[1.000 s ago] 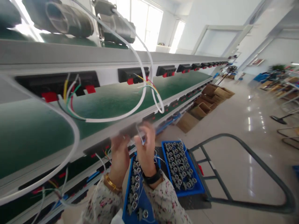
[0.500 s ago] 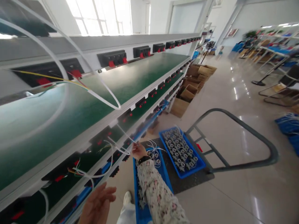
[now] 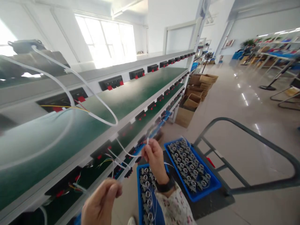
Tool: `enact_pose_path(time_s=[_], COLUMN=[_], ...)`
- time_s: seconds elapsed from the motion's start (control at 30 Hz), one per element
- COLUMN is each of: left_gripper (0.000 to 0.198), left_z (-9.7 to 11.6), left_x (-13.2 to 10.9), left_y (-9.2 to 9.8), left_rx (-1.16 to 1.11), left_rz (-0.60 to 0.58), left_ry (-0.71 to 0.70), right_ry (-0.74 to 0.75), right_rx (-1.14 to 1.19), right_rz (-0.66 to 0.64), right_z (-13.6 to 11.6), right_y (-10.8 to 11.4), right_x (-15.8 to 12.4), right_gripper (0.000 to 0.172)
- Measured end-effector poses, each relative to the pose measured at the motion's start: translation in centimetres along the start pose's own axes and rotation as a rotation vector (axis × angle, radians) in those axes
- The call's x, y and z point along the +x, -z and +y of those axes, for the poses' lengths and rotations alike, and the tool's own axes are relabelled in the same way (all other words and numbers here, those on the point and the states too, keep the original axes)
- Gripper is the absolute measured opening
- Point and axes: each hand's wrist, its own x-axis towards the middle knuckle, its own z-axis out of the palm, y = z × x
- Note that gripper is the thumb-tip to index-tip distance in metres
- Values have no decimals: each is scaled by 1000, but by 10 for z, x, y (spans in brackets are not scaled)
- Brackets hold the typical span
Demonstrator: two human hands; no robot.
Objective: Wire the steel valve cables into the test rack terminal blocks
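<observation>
My right hand (image 3: 154, 157), with a dark band on its wrist, pinches a white cable (image 3: 130, 153) close to its bared end, where thin coloured wires stick up, blurred. The cable hangs in a curve from the lower shelf edge. My left hand (image 3: 102, 201) is in front of the lower rack, its fingers curled against the thumb, and no object shows in it. Loose coloured wires (image 3: 106, 161) and more white cable lie near black terminal blocks with red tabs (image 3: 100, 150) along the shelf edge.
Two blue trays of metal parts, a near one (image 3: 138, 187) and a right one (image 3: 217, 184), stand on a dark cart with a grey handle (image 3: 257, 132). Cardboard boxes (image 3: 185, 117) are stacked beyond. A green shelf (image 3: 140, 84) runs along the left; a white cable (image 3: 103, 120) loops above it.
My right hand has come up and nearer with the white cable, turning its end upward. My left hand has curled its spread fingers. The view has tilted up.
</observation>
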Motion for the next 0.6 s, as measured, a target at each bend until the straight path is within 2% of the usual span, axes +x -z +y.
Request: enact_pose_path(time_s=[0.07,0.13,0.23,0.4,0.5,0.6], left_gripper=[21,22,21,25,35,30], left_z=[15,28,40,43,40,39], left_x=[22,39,54,69,81,89], left_y=[-9,-16,-22,-21,-18,-16], left_rx=[-54,-137,-133,-93,-190,-286], left_rz=[16,-33,-97,-90,-264,-445], left_ry=[14,28,3,-56,-4,38], right_ry=[68,126,155,169,163,160], right_rx=[-271,-458,-563,-632,-632,-618], right_rz=[-143,-184,-197,-235,-307,-376], right_z=[-8,-12,-14,-16,-17,-16], right_y=[-18,-25,-25,-24,-23,-21], right_x=[-15,-26,-34,-35,-37,-39], right_gripper=[18,25,29,32,33,35])
